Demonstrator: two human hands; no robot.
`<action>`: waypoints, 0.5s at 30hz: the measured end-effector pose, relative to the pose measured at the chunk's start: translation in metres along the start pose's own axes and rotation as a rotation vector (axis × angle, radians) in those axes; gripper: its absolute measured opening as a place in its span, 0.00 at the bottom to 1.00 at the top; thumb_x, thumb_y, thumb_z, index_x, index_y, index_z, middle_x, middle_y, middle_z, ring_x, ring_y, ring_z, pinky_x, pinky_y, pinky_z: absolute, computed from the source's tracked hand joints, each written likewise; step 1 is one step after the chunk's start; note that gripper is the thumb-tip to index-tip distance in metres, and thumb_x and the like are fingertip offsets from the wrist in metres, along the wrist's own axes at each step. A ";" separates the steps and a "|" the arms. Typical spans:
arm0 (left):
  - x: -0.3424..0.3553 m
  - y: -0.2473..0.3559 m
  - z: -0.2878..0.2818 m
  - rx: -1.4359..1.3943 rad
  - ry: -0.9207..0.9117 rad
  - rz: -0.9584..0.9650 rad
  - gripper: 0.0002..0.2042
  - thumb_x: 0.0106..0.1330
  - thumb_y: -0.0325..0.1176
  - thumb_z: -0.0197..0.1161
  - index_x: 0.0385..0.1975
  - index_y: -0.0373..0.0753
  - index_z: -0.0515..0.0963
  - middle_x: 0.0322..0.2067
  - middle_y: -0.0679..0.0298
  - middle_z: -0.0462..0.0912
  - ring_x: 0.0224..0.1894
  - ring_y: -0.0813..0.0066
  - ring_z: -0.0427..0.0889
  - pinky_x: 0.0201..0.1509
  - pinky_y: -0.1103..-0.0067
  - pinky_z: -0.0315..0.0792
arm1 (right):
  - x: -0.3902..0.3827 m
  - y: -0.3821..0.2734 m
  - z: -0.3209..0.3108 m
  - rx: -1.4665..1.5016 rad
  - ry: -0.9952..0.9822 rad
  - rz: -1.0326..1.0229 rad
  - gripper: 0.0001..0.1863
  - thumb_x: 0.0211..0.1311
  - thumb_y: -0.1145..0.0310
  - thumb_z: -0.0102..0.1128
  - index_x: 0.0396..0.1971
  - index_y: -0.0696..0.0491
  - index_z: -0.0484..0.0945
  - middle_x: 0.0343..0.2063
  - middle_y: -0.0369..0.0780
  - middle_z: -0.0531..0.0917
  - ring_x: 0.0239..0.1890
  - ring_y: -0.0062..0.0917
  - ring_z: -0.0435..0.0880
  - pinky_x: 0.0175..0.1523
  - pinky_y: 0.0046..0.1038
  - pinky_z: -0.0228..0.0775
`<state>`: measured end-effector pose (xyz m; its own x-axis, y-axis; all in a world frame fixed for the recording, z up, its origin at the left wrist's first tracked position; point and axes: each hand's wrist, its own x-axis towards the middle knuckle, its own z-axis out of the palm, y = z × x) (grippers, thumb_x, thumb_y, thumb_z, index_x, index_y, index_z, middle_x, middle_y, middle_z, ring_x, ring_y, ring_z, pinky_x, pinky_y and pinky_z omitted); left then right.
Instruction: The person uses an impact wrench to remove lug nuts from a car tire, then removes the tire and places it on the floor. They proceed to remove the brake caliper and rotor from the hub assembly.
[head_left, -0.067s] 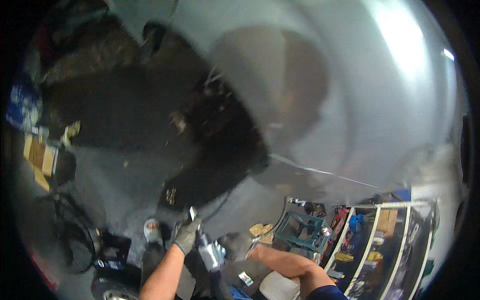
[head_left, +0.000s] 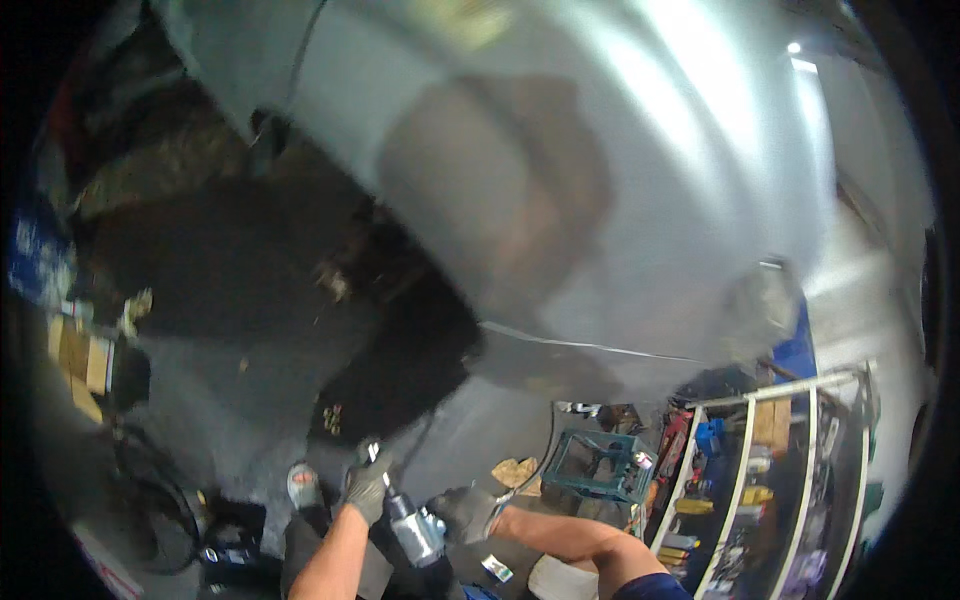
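Observation:
A silver air impact wrench (head_left: 415,535) is held low in front of me, its nose pointing up and left. My gloved right hand (head_left: 468,513) is closed at its handle side, where a dark hose (head_left: 545,462) runs out past the wrist. At the wrench's nose, my gloved left hand (head_left: 370,484) is closed around a small shiny metal piece (head_left: 374,452). Blur hides that piece's exact kind, and I cannot tell whether it touches the wrench. Several small metal parts, perhaps nuts (head_left: 332,418), lie on the floor beyond my left hand.
A glossy grey vehicle panel (head_left: 660,250) curves overhead. To the right stand a green crate (head_left: 600,468) and white-framed shelving (head_left: 750,450) with tools and boxes. An open cardboard box (head_left: 85,360) is far left. A shoe (head_left: 303,485) and coiled hose (head_left: 170,500) lie lower left.
The whole view has shifted, so the panel sits further left and the shelving shows more. Both hands keep their hold and stay near the wrench, the right one slightly lower in the picture.

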<state>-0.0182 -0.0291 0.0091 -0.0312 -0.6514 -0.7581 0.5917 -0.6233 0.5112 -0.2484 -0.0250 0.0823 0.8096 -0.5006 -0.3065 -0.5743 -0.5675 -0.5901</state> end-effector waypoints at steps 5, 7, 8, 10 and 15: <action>-0.083 0.015 0.043 -0.185 0.026 -0.305 0.14 0.72 0.49 0.66 0.47 0.47 0.81 0.36 0.62 0.86 0.29 0.67 0.83 0.34 0.71 0.80 | -0.068 -0.048 -0.020 -0.057 -0.021 0.221 0.25 0.50 0.64 0.63 0.51 0.53 0.78 0.32 0.50 0.86 0.41 0.50 0.88 0.45 0.53 0.78; -0.103 -0.012 0.081 0.041 0.218 -0.221 0.15 0.73 0.49 0.64 0.44 0.44 0.80 0.33 0.62 0.84 0.33 0.60 0.85 0.40 0.65 0.82 | -0.117 -0.048 -0.021 -0.080 0.139 0.176 0.22 0.53 0.64 0.62 0.50 0.53 0.78 0.31 0.49 0.86 0.40 0.48 0.89 0.44 0.52 0.78; -0.115 -0.020 0.101 0.007 0.161 -0.163 0.16 0.73 0.50 0.62 0.46 0.44 0.79 0.37 0.60 0.85 0.37 0.58 0.85 0.44 0.60 0.81 | -0.143 -0.049 -0.026 -0.107 0.122 0.196 0.21 0.54 0.64 0.62 0.49 0.53 0.78 0.31 0.48 0.86 0.39 0.47 0.89 0.43 0.52 0.78; -0.149 -0.062 0.155 0.023 0.126 -0.182 0.19 0.73 0.53 0.60 0.50 0.44 0.78 0.44 0.58 0.85 0.45 0.55 0.84 0.52 0.53 0.78 | -0.222 -0.035 -0.034 -0.142 0.219 0.162 0.18 0.60 0.64 0.58 0.49 0.51 0.81 0.34 0.44 0.86 0.40 0.44 0.89 0.45 0.46 0.76; -0.179 -0.113 0.333 -0.004 0.229 -0.110 0.12 0.71 0.40 0.64 0.28 0.47 0.70 0.16 0.65 0.72 0.17 0.65 0.74 0.25 0.64 0.74 | -0.370 0.041 -0.095 -0.184 0.279 0.198 0.18 0.59 0.63 0.59 0.49 0.49 0.82 0.30 0.42 0.86 0.38 0.40 0.89 0.44 0.43 0.76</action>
<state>-0.3478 0.0137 0.2217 0.0871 -0.4642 -0.8814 0.5982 -0.6831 0.4189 -0.5827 0.0747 0.2431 0.6315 -0.7562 -0.1713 -0.7487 -0.5373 -0.3883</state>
